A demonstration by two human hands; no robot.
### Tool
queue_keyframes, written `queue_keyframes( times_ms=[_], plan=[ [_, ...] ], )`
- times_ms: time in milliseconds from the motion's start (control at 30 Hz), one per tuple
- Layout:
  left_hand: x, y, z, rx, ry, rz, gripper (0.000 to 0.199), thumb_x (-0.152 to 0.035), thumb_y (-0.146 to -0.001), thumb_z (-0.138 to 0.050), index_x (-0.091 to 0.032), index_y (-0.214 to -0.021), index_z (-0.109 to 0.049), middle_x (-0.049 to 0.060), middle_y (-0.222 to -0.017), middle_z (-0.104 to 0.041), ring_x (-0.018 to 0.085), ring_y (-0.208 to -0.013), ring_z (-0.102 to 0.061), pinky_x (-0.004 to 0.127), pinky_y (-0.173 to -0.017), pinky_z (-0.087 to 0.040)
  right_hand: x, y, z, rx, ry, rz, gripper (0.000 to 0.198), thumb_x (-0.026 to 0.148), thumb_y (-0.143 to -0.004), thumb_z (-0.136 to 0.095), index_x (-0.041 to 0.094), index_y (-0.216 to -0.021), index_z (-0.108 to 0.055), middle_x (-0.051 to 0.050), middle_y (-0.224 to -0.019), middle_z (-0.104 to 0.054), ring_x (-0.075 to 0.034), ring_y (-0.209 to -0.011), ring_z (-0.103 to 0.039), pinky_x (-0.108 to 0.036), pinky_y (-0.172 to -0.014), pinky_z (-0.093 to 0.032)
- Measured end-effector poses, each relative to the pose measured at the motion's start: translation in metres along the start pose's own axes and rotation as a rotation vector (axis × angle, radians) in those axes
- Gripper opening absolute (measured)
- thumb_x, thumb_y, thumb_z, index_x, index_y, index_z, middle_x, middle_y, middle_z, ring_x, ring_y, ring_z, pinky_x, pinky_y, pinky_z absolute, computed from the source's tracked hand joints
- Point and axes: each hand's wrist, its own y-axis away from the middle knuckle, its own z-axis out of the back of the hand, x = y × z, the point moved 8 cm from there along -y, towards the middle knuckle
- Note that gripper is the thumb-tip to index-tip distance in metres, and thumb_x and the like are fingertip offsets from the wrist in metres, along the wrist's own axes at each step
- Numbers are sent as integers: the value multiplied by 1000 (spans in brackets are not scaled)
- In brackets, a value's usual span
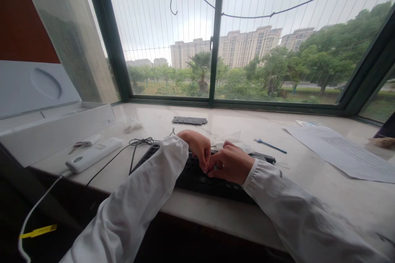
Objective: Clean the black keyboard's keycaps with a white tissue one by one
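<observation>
A black keyboard (197,184) lies at the front edge of the pale stone-like ledge, partly covered by my hands and left sleeve. Over its middle, my left hand (197,147) is bent down at the wrist with its fingertips pinched together at the keys. My right hand (232,164) meets it from the right, fingers curled and tips close to those of the left. Whatever is between the fingertips is too small or hidden to make out. Behind the hands sits a grey block of keycaps (189,120). The keyboard's cable (142,141) is bundled to the left.
At left are an open white box (61,129) and a white power-bank-like device (94,155) with a white cable. Clear plastic film (231,137) lies behind my right hand. A blue pen-like tool (271,146) and printed paper (339,152) lie right. Windows rise behind.
</observation>
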Motion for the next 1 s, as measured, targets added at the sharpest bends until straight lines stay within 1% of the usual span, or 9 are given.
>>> queue_keyframes(
  times_ms=[233,367,500,733,867,1000],
  plan=[
    [4,-3,-2,5,3,15,48,-54,-52,-80,-25,-90,-79,-3,-74,-69,12,-66,-50,20,-50,-34,-3,-3,-3,-4,-58,-10,11,39,-71,-75,29,-74,-76,4,-62,-70,-15,-67,-65,-34,-83,-34],
    [6,-4,-2,16,31,20,44,-50,-49,-82,-25,-86,-79,-3,-69,-66,12,-65,-49,20,-49,-33,-5,-3,-3,-13,-108,-16,9,34,-68,-77,26,-73,-77,3,-61,-69,-13,-61,-63,-28,-71,-38],
    [8,-5,-3,21,59,17,41,-45,-47,-84,-25,-83,-79,-3,-65,-62,12,-63,-47,20,-49,-33,-6,-3,-2,-16,-148,-7,10,33,-68,-77,24,-74,-78,2,-59,-68,-11,-57,-60,-25,-62,-37],
    [2,-1,-2,21,51,-2,41,-48,-50,-82,-25,-83,-78,-4,-67,-64,11,-62,-46,21,-51,-34,-10,-3,-4,0,-173,-39,14,34,-66,-77,23,-75,-78,3,-61,-67,-10,-55,-57,-23,-58,-36],
    [0,0,-2,26,46,2,42,-48,-49,-82,-24,-83,-78,-3,-73,-68,12,-66,-49,20,-50,-34,-8,-3,-4,-2,-192,-31,14,35,-66,-76,23,-75,-77,3,-61,-67,-9,-55,-56,-22,-57,-35],
    [3,-1,-4,44,47,12,43,-48,-49,-83,-24,-85,-78,-3,-73,-68,13,-67,-50,20,-50,-33,-14,-3,-9,27,-258,-62,17,37,-68,-75,22,-75,-77,3,-56,-65,-10,-54,-57,-21,-54,-35]
  ],
)
